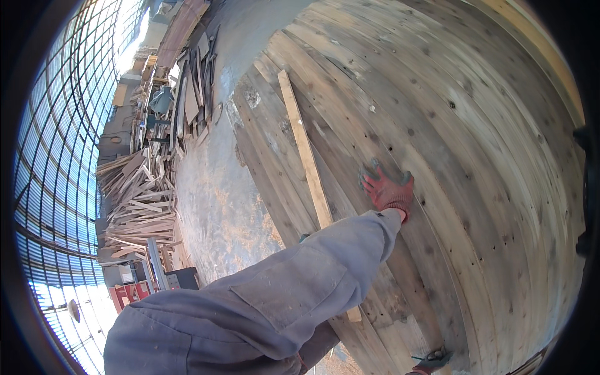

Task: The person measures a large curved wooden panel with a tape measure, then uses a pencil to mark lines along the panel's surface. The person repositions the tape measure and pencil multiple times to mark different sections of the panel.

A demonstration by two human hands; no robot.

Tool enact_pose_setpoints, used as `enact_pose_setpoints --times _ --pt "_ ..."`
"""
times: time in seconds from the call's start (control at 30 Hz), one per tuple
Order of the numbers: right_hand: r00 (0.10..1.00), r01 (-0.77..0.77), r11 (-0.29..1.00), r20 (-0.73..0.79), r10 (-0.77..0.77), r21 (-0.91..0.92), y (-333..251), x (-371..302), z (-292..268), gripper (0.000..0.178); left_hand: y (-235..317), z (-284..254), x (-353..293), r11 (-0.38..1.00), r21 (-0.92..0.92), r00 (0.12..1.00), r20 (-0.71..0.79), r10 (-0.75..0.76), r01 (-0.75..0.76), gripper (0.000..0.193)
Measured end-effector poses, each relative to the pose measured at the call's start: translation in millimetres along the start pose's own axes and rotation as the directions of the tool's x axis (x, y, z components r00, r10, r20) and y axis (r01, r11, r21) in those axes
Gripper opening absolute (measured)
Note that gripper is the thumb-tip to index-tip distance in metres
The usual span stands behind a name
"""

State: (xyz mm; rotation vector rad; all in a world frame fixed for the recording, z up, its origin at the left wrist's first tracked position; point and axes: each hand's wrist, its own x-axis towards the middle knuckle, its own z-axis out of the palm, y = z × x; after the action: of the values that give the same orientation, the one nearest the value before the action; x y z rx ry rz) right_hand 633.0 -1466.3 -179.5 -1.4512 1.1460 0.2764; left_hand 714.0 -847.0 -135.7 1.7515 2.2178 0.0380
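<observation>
I count two gloved hands: my left hand (389,189), in a red knit glove, lies flat with fingers spread on the boards, and my right hand (431,362), barely in view at the lower edge, has a grip I cannot make out. One narrow pale batten (304,147) lies lengthwise on one broad wooden panel (475,156) made of many boards, too many and too bent by the lens for me to count. One grey-sleeved arm (294,294) crosses the panel. On the concrete floor (212,187) I count two heaps of scrap timber: one of loose strips (137,206), one of longer planks (187,87). One red machine (128,292) stands below them.
</observation>
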Motion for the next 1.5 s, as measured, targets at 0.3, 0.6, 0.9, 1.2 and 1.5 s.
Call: enact_pose_setpoints --times 0.3,0.6,0.9,1.2,1.5 --pt "0.994 -0.047 0.998 -0.097 0.042 -0.046 -2.3 0.6 5.3 0.048 1.4 2.4 1.0 1.000 0.005 1.000 -0.024 0.015 -0.015 0.108" --pt "0.984 0.046 0.995 -0.166 -0.061 -0.090 -2.2 -9.2 11.9 0.050 3.6 11.2 4.7 0.989 0.143 0.999 0.024 -0.039 0.035 0.108" --pt "0.988 -0.029 1.000 -0.150 0.030 0.011 -4.3 -2.7 9.5 0.047 1.6 14.1 3.5 0.997 0.075 0.999 -0.031 -0.015 0.017 0.107" --pt "0.985 -0.087 0.996 -0.152 0.085 -0.002 -2.1 8.2 3.1 0.049 -0.1 15.6 4.7 0.998 0.065 0.996 -0.088 0.019 -0.013 0.107" --pt "0.992 -0.082 0.996 -0.093 0.084 0.030 -5.9 -2.3 10.8 0.048 2.1 14.8 5.9 0.995 0.093 1.000 -0.009 -0.020 0.020 0.106"
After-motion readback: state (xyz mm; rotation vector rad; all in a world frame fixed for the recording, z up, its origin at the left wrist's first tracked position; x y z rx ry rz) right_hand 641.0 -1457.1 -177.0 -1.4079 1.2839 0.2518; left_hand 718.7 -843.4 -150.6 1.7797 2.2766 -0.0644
